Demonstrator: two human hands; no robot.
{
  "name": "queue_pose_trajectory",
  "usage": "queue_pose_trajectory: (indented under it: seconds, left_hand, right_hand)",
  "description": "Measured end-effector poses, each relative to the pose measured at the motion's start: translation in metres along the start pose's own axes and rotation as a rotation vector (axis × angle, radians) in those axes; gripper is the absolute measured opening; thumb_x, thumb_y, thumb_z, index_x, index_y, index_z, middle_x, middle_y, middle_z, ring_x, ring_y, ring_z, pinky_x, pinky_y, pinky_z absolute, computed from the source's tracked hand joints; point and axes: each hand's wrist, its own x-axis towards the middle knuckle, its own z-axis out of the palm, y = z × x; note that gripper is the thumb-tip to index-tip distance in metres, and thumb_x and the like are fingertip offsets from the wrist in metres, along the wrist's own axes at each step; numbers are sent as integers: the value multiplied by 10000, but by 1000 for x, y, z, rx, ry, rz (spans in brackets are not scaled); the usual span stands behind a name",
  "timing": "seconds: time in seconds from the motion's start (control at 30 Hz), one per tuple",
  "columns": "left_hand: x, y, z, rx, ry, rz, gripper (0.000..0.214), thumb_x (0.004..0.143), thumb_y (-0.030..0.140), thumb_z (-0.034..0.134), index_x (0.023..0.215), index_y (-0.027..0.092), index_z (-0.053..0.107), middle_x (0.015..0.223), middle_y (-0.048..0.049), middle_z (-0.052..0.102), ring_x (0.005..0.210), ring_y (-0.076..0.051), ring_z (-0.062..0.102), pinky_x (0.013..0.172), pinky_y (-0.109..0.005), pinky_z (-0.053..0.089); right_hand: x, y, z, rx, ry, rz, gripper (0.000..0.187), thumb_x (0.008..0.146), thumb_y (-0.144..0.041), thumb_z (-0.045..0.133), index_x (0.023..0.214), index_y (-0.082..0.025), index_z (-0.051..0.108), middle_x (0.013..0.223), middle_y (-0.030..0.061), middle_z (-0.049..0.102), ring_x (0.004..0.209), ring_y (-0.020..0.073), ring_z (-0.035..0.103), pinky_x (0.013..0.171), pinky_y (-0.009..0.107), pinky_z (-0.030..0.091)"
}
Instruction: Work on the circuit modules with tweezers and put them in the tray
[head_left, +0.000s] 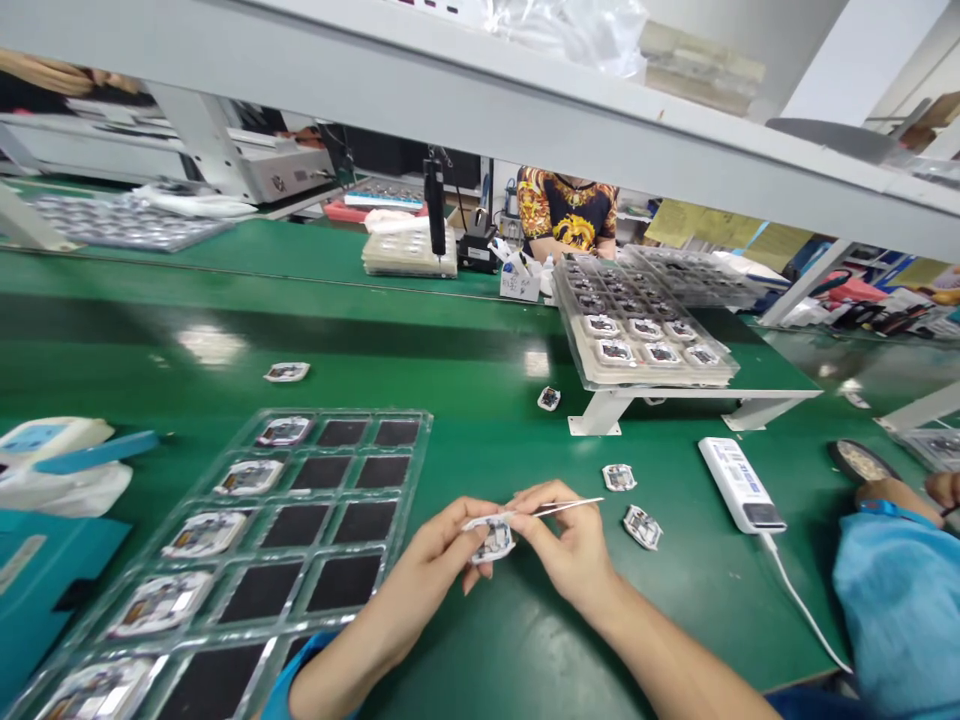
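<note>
My left hand pinches a small white square electronic module above the green table. My right hand grips metal tweezers, whose tips sit at the module's upper edge. Both hands meet just right of a clear plastic tray with dark pockets; its left column holds several similar modules. Two more loose modules lie on the table a little right of my right hand.
A white power bank with a cable lies at the right. Stacked trays of modules rest on a white stand. Another person's blue sleeve is at the right edge. A person in a patterned shirt sits across. Loose modules lie farther back.
</note>
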Motion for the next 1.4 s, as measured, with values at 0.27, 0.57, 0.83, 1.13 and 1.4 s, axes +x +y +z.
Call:
queue_pose_trajectory:
  seconds: [0.27, 0.57, 0.83, 1.13, 1.4]
  left_hand:
    - [3, -1, 0, -88, 17, -18, 316, 769, 448, 679, 891, 157, 666, 647, 25, 575, 573, -118, 477, 500, -225, 340]
    - [2, -3, -2, -56, 17, 0, 320, 758, 462, 713, 891, 173, 677, 666, 28, 569, 597, -122, 473, 523, -222, 349]
    - [13, -24, -16, 98, -29, 91, 443, 660, 472, 837, 952, 223, 616, 859, -18, 679, 815, -206, 611, 736, -295, 490]
    - [102, 19, -53, 875, 159, 282, 458, 737, 562, 624, 1018, 202, 649, 859, -90, 731, 803, -309, 674, 716, -383, 524]
    - [208, 52, -66, 1108, 304, 405, 605, 727, 442, 629, 1247, 132, 608, 1357, -228, 618, 1381, -485, 350, 1098, -597, 274]
  right_hand:
    - [-1, 0, 0, -105, -48, -181, 73, 864, -168, 712, 826, -223, 684, 812, 38, 788, 776, 200, 755, 908, 405, 567]
    - [-2, 2, 2, -40, -9, -177, 43, 862, -182, 702, 830, -205, 684, 817, 52, 772, 796, 195, 748, 848, 358, 601]
    - [1, 2, 0, -122, 15, -235, 50, 888, -234, 675, 844, -215, 691, 823, 55, 780, 801, 201, 744, 836, 353, 591]
    - [4, 3, 0, -233, 94, -455, 62, 912, -264, 658, 860, -235, 642, 808, 40, 777, 742, 178, 748, 906, 377, 555]
    - [6, 8, -2, -295, 63, -479, 64, 925, -277, 623, 874, -245, 602, 786, 30, 772, 744, 172, 747, 922, 365, 537]
